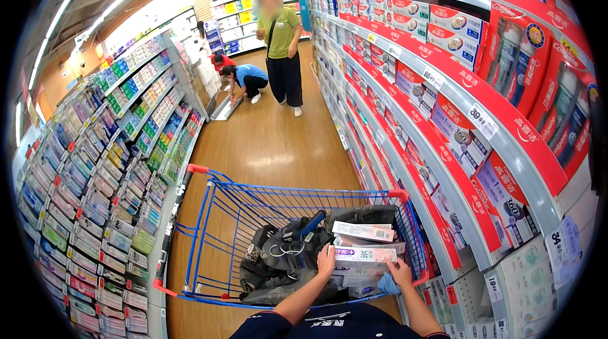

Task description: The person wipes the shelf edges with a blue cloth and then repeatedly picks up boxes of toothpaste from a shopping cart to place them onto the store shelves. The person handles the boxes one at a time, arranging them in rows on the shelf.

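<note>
Between my left hand and my right hand is a white and purple toothpaste box, held by its two ends. A blue cloth hangs by the fingers of my right hand. Both hands are over the blue wire shopping cart, at its right end. Under and behind the held box lie several similar boxes, one of them a white box. A dark backpack with straps fills the cart's middle, and a dark blue cylindrical thing rests on it.
Shelves of boxed toothpaste with red edge strips run close along the right. On the left stands a rack of packaged toothbrushes. Up the aisle a person in a green shirt stands, and a person in blue crouches by a metal panel.
</note>
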`<state>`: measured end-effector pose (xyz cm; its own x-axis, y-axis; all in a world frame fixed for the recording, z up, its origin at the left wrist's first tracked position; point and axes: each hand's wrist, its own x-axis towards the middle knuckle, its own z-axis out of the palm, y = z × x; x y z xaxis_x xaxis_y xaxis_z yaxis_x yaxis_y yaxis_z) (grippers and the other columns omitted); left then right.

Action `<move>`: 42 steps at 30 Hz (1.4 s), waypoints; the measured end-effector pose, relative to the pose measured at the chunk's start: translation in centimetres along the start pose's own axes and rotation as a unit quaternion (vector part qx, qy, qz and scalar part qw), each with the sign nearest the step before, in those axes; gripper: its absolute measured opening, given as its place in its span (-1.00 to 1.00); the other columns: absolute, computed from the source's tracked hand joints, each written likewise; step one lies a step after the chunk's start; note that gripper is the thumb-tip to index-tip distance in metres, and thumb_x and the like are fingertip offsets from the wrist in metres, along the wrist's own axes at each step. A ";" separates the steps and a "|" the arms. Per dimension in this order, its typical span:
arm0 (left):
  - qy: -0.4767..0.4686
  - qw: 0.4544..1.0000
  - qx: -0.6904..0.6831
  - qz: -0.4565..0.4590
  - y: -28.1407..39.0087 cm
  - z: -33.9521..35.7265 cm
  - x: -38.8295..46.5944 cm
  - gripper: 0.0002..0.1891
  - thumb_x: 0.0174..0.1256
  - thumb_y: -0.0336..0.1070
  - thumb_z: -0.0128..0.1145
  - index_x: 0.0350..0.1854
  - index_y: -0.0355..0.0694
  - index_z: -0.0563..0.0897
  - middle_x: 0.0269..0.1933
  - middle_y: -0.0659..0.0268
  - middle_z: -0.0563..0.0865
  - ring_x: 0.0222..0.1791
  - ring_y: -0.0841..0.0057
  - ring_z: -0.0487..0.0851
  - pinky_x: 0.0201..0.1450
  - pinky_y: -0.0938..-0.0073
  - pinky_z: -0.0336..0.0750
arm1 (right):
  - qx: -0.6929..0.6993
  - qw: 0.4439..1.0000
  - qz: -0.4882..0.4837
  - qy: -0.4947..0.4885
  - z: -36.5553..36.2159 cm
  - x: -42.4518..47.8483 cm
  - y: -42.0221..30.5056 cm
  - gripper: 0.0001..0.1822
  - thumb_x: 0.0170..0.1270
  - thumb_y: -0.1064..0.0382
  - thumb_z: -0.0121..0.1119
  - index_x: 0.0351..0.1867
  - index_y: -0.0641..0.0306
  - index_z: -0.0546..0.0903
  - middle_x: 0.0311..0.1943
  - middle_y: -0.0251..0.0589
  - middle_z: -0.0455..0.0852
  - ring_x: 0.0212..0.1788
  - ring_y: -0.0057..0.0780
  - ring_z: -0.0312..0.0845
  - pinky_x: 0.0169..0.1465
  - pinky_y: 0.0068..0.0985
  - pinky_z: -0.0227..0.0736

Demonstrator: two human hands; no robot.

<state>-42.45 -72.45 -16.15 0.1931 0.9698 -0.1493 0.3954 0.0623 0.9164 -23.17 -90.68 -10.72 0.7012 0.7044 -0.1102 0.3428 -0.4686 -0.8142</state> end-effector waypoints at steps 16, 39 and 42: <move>-0.026 1.000 -0.015 0.010 1.4 0.0 -1.0 -0.55 0.25 0.05 -0.15 -0.04 -0.24 0.44 -0.13 -0.05 0.57 -0.05 0.04 0.49 -0.02 0.26 0.34 | -0.091 0.995 0.039 -0.003 -0.5 -1.1 -1.5 -0.37 0.07 -0.24 0.02 -0.05 0.29 0.46 -0.23 0.14 0.59 -0.14 0.04 0.49 -0.09 -0.21 0.36; -0.100 0.980 -0.126 0.120 3.1 -1.6 1.4 -0.60 0.23 -0.19 -0.15 0.08 -0.27 0.39 0.04 0.06 0.50 0.11 0.30 0.40 0.14 0.42 0.22 | 0.106 0.992 -0.073 -0.002 0.4 0.4 1.9 -0.40 -0.05 0.03 0.26 0.07 0.12 0.43 -0.18 -0.03 0.60 -0.16 -0.18 0.53 -0.09 -0.40 0.37; -0.140 0.966 -0.163 0.141 4.2 -2.1 1.2 -0.52 0.12 -0.27 -0.12 0.15 -0.26 0.33 0.08 0.03 0.46 0.13 0.28 0.38 0.18 0.42 0.20 | 0.012 0.998 -0.060 0.014 0.5 -0.4 1.5 -0.38 -0.07 0.03 0.27 0.09 0.12 0.42 -0.25 -0.05 0.61 -0.21 -0.17 0.53 -0.12 -0.37 0.38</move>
<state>-42.46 -70.52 -11.67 0.5057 0.8598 0.0704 -0.0032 -0.0797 0.9968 -23.24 -91.40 -12.22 0.6733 0.7393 0.0056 0.4117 -0.3686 -0.8335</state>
